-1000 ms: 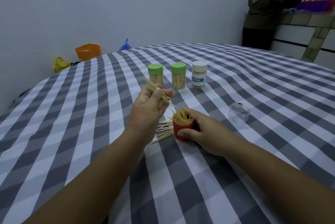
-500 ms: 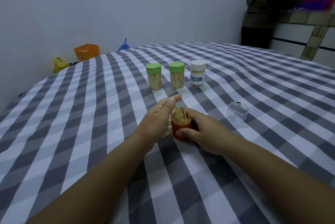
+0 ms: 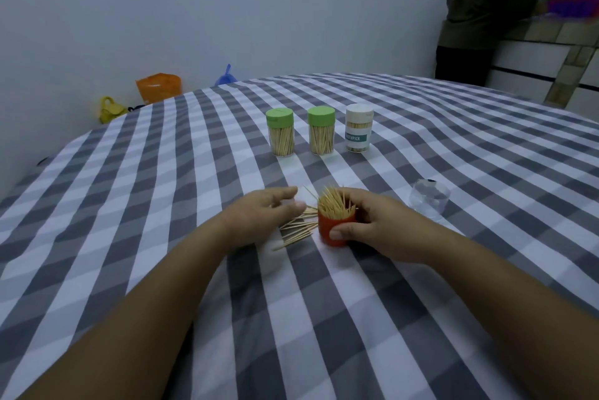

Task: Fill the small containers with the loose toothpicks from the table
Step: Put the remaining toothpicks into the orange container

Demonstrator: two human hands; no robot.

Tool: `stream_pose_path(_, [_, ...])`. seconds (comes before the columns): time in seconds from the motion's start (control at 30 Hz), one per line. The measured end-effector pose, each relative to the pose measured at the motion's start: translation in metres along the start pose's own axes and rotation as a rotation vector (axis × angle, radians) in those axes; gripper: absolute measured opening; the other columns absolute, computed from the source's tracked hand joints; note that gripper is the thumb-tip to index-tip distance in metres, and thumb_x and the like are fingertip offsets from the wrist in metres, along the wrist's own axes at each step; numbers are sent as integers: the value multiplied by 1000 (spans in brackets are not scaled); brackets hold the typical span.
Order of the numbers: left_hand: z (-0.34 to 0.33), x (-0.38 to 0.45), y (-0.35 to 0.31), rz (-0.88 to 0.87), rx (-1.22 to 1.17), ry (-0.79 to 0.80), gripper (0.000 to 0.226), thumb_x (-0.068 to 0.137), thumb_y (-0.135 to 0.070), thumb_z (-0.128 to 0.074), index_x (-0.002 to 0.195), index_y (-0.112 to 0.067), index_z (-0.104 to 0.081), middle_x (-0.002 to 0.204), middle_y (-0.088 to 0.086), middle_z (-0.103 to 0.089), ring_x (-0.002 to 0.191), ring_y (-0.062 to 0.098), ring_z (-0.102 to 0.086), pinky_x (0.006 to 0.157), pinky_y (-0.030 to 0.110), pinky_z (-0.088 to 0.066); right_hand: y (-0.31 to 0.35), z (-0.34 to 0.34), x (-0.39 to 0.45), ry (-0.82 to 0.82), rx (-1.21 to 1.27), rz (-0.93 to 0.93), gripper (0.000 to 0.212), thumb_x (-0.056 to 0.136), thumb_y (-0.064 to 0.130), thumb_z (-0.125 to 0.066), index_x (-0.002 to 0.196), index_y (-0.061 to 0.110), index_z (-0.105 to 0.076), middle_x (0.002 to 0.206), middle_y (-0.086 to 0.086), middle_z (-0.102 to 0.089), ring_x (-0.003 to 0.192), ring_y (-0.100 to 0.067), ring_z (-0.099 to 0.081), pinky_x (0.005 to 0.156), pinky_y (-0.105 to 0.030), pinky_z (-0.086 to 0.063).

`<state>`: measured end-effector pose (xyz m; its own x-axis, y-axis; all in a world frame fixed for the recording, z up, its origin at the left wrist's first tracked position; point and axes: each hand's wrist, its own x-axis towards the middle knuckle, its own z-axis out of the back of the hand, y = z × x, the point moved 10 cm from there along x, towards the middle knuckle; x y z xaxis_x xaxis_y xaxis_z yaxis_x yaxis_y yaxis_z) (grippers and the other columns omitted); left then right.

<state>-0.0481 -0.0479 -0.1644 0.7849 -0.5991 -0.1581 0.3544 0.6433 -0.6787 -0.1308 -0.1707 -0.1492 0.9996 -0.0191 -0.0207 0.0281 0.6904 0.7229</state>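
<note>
A small red container (image 3: 335, 231) stands on the checked tablecloth (image 3: 155, 211), packed with upright toothpicks (image 3: 334, 205) that stick out of its top. My right hand (image 3: 379, 224) grips it from the right, thumb across its front. Just left of it lies a small heap of loose toothpicks (image 3: 299, 231). My left hand (image 3: 259, 218) rests low over that heap, palm down, fingers stretched toward the container with their tips touching the sticks. I see nothing pinched in it.
Two green-lidded jars (image 3: 280, 132) (image 3: 321, 130) and a white-lidded jar (image 3: 359, 129), all holding toothpicks, stand in a row farther back. A clear plastic cap (image 3: 429, 200) sits to the right. A person (image 3: 479, 10) stands at a counter, back right. Coloured bags (image 3: 158, 86) lie beyond the table.
My left hand held a bunch of toothpicks above the red container, let them go into it, then came down onto the loose heap. My right hand kept hold of the container.
</note>
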Motion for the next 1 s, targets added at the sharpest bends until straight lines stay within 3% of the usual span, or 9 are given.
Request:
stream_pose_path(0.13, [-9, -4, -3, -11, 153, 88, 79, 80, -49, -67, 147, -27, -31, 149, -4, -38, 126, 10, -40, 101, 23, -29, -4, 3, 1, 19, -5, -19, 62, 83, 30, -69, 139, 34, -41, 131, 8, -55, 118, -13, -52, 106, -36, -41])
stream_pose_path(0.23, [3, -5, 0, 26, 364, 24, 86, 70, -55, -73, 143, -30, -35, 146, -2, -36, 131, 18, -35, 106, 34, -33, -6, 5, 1, 17, -12, -30, 65, 82, 32, -70, 140, 33, -41, 133, 7, -54, 119, -15, -51, 105, -38, -42])
stream_pose_path(0.3, [12, -9, 7, 95, 380, 32, 74, 70, -53, -74, 133, -28, -45, 129, -1, -46, 117, 17, -45, 98, 32, -42, -6, 5, 1, 18, -14, -33, 64, 82, 32, -69, 140, 33, -41, 134, 7, -54, 120, -15, -50, 106, -38, -41])
stream_pose_path(0.43, [24, -13, 20, 139, 362, 45, 26, 82, -34, -69, 102, -22, -57, 99, -1, -59, 89, 12, -55, 79, 25, -48, -6, 4, 1, 19, -12, -36, 63, 82, 32, -68, 139, 34, -41, 134, 7, -53, 121, -15, -50, 106, -37, -41])
stream_pose_path(0.63, [27, -7, 20, 141, 427, -60, 8, 84, -25, -66, 84, -17, -68, 89, 1, -66, 84, 12, -60, 77, 27, -52, -7, 3, 1, 21, -21, -51, 66, 83, 31, -67, 142, 31, -37, 138, 5, -50, 124, -17, -47, 108, -37, -39])
stream_pose_path(0.8, [23, 3, 8, 37, 293, -175, 10, 90, -24, -61, 84, -19, -67, 89, 0, -67, 79, 10, -58, 69, 22, -48, -9, 4, 2, 15, -20, -49, 64, 82, 31, -69, 140, 32, -41, 135, 7, -52, 121, -15, -50, 105, -35, -41])
stream_pose_path(0.9, [16, 9, 3, -33, 201, -175, 6, 92, -27, -60, 92, -25, -66, 93, -5, -66, 82, 7, -58, 68, 18, -46, -11, 9, 0, 10, -11, -51, 56, 82, 28, -70, 133, 36, -45, 118, 16, -55, 103, -3, -51, 84, -16, -43])
stream_pose_path(1.0, [17, 15, -6, -78, 171, -231, 18, 96, -22, -52, 108, -23, -65, 111, -3, -63, 91, 7, -57, 74, 18, -46, -16, 15, -1, 17, 27, -77, 55, 83, 24, -69, 132, 36, -47, 106, 21, -51, 99, -1, -49, 73, -10, -39])
